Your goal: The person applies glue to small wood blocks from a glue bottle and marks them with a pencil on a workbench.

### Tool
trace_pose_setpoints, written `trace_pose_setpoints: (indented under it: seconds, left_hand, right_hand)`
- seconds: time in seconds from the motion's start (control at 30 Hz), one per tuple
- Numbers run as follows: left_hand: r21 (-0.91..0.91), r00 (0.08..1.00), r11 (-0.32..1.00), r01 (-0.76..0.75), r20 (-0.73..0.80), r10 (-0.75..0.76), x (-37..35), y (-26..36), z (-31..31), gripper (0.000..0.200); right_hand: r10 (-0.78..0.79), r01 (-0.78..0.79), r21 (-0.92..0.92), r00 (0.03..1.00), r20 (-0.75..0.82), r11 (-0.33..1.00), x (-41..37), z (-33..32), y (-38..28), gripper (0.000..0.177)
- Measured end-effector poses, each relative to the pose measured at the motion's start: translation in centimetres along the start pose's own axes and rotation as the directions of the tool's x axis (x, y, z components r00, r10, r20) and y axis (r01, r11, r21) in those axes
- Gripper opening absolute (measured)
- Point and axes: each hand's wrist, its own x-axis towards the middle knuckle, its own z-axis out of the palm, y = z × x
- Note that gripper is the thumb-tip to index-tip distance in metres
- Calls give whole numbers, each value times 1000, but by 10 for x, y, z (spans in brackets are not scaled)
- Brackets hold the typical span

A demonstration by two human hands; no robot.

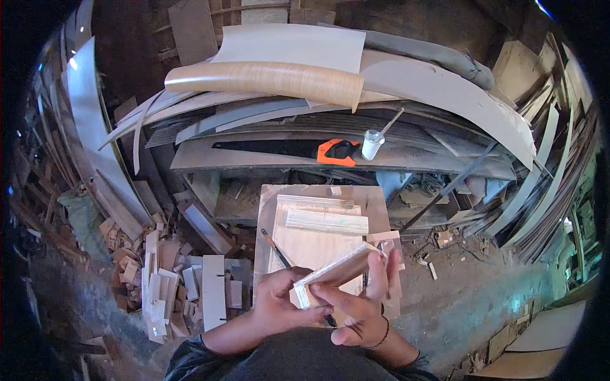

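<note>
Both my hands hold a short wooden strip (pixel 340 268) just above a plywood board (pixel 318 244). My left hand (pixel 279 301) grips the strip's near end from below. The fingers of my right hand (pixel 362 305) wrap its far part, with the fingertips raised past it. A second pale wooden strip (pixel 326 221) lies flat across the board, farther away. A pencil-like tool (pixel 274 248) lies slanted on the board's left side and runs under my hands.
An orange-handled saw (pixel 337 152) and a small white bottle (pixel 372 145) with a stick in it rest on a stack of curved sheets. A rolled veneer sheet (pixel 267 79) lies above. Wood offcuts (pixel 184 279) litter the floor at left; planks lean at right.
</note>
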Motion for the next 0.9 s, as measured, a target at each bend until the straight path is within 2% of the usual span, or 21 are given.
trace_pose_setpoints:
  seconds: [0.07,0.17,0.27,0.47,0.67,0.77,0.9]
  left_hand:
    - [17,998,999,49,-36,-48,-4,-4,1,51]
    - [-22,998,1000,-14,-56,13,-3,-2,2,52]
    - [-32,997,999,28,-68,-30,-4,2,4,55]
    - [-98,992,995,-13,-123,1,-4,-4,5,53]
    - [-129,979,987,-98,-191,72,-2,-1,1,47]
    - [-105,975,990,-94,-213,70,-3,-3,1,49]
    - [-183,956,981,-70,-293,14,-3,-5,-1,51]
  right_hand:
    - [57,-72,153,993,99,986,4,-2,1,74]
    - [26,-34,142,998,61,989,4,3,3,74]
    - [8,-14,133,999,44,991,2,7,6,77]
    - [132,-149,193,986,101,970,4,5,1,80]
    - [208,-226,135,969,131,965,5,-1,2,77]
    - [199,-207,114,977,76,972,2,2,3,74]
    - [188,-188,35,982,-11,982,-1,2,6,74]
